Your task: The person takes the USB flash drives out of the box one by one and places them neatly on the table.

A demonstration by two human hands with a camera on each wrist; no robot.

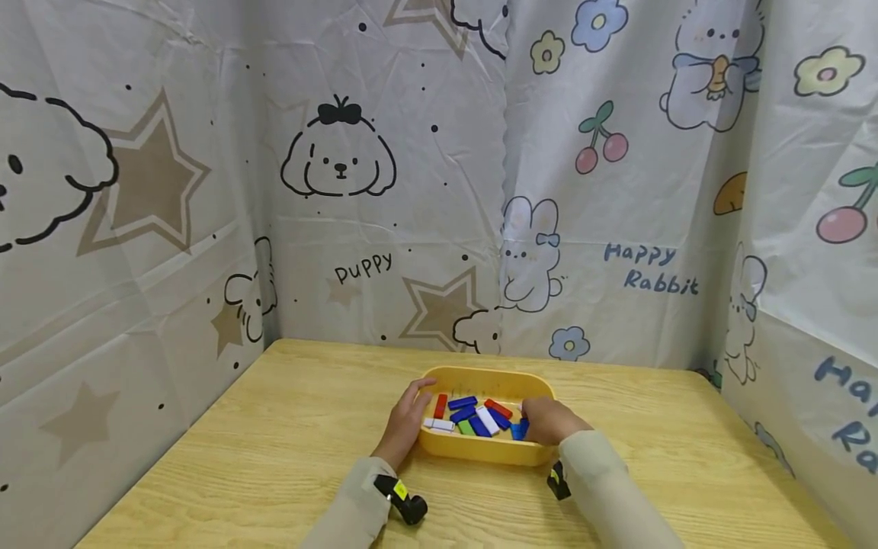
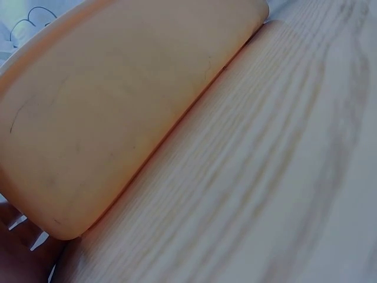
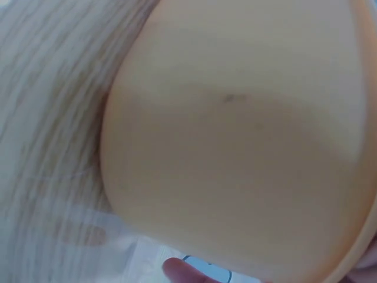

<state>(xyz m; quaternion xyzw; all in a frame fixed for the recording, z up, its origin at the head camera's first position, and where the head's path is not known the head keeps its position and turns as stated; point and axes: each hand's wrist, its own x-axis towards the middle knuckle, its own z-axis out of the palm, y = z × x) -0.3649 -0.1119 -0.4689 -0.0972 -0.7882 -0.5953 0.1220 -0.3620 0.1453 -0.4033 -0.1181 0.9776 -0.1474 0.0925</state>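
Observation:
A yellow plastic tub sits on the table, holding several small red, white, blue and green blocks. At its left end my left hand grips the rim, thumb side over the edge; in the left wrist view its fingers lie along the tub's outer wall. My right hand reaches over the right end, its front part inside the tub right by a blue block. One finger shows outside the wall in the right wrist view. Its other fingertips are hidden, so I cannot tell what they hold.
The wooden table spreads out around the tub. A printed curtain hangs behind it and along both sides. Each wrist carries a small black camera on a strap, the left camera just in front of the tub.

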